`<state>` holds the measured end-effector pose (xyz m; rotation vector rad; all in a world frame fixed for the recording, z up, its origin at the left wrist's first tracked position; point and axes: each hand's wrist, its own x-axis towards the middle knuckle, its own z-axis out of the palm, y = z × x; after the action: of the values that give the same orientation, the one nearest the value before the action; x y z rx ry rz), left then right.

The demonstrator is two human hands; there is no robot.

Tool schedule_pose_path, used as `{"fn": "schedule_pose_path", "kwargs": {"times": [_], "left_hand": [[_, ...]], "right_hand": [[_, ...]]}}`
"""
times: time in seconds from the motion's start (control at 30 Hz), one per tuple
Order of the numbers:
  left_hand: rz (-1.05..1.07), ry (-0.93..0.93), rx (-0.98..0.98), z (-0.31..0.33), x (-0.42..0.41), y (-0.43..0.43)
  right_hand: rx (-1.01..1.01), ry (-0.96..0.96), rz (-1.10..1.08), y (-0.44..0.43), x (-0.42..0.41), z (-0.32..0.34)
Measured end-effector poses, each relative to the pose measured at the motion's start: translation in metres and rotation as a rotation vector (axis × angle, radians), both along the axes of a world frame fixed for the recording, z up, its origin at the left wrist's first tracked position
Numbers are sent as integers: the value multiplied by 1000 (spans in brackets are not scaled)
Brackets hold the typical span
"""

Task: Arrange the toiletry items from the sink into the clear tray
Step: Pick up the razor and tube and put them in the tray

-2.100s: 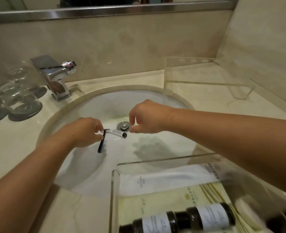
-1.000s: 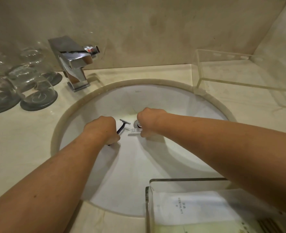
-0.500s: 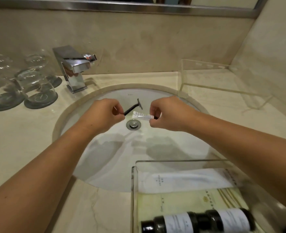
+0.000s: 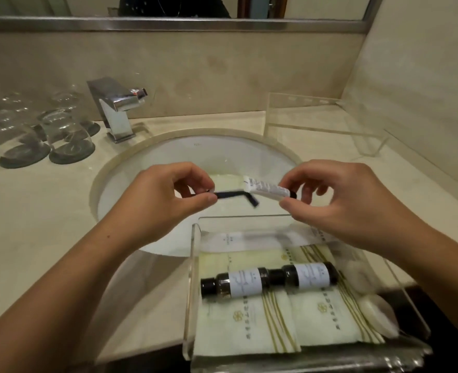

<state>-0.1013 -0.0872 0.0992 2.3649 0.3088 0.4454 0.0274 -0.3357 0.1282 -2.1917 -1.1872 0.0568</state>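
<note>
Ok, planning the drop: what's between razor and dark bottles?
Head view: below the black razor comes the far wall of the clear tray, then a white packet, before the dark bottles.

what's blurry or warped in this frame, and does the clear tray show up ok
Head view: the razor is motion-smeared at its head, the tube sharper. Head view: the clear tray shows mostly by bright edges, its near right corner blurred. Head view: wide-angle stretch swells both forearms toward the lower corners.

A chrome faucet (image 4: 117, 111) is standing on the beige marble counter (image 4: 34, 211). Upturned glasses (image 4: 61, 127) are resting on dark coasters (image 4: 23, 157) to its left. A clear acrylic stand (image 4: 330, 131) is sitting near the right wall (image 4: 424, 90).
</note>
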Motion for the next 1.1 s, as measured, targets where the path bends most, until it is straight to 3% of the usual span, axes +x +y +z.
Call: {"fn": "schedule_pose_path", "kwargs": {"times": [0.37, 0.67, 1.1], "left_hand": [[-73, -108, -116, 6, -46, -53], [-90, -67, -105, -6, -90, -72], [-83, 21, -55, -16, -111, -80]], "right_hand": [[-1, -47, 71, -60, -46, 7], [-55, -168, 162, -80, -81, -4], [-193, -148, 117, -72, -110, -22]]}}
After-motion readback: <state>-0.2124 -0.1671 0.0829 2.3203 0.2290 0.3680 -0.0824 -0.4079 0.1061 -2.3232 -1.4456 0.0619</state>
